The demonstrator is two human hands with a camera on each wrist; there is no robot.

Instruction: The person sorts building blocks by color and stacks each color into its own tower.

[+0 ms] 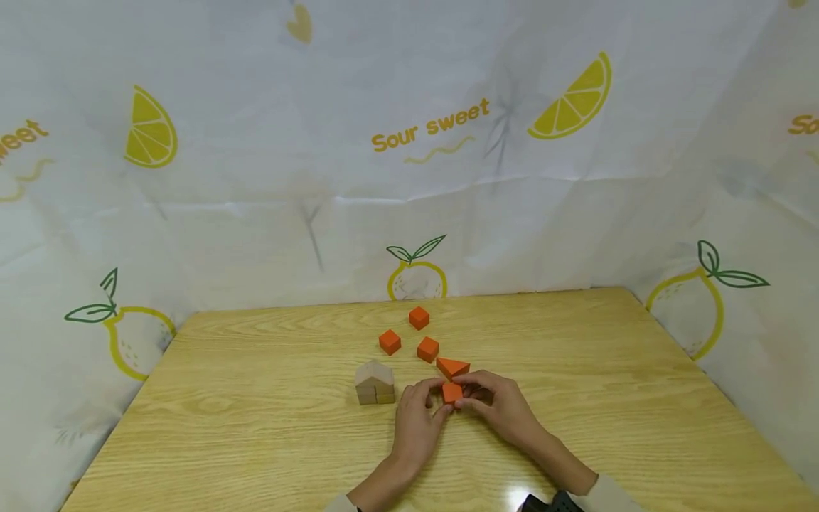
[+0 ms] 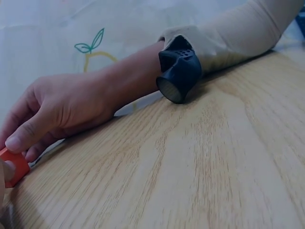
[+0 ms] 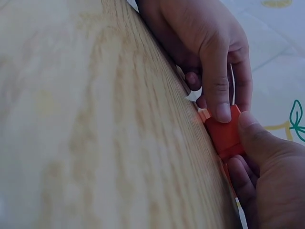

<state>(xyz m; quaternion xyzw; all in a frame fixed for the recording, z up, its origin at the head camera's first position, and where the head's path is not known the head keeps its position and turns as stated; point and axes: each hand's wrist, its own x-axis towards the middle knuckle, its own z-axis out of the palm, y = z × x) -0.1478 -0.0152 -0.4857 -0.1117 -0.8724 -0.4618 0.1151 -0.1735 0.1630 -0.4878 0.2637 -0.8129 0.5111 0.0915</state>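
Both hands meet at one orange cube-like block, low over the tabletop. My left hand pinches it from the left with thumb and fingers. From the other side my right hand pinches it too. In the right wrist view, the left thumb lies on the face of the orange block, and the right thumb presses its edge. The left wrist view shows the right hand at the block, which is cut off by the frame's edge. Just beyond the fingers is an orange triangular block.
Three orange cubes lie apart farther back on the wooden table. Left of the hands stands a small house shape of plain wooden blocks, a triangular piece atop lower ones. A white lemon-print sheet hangs behind the table.
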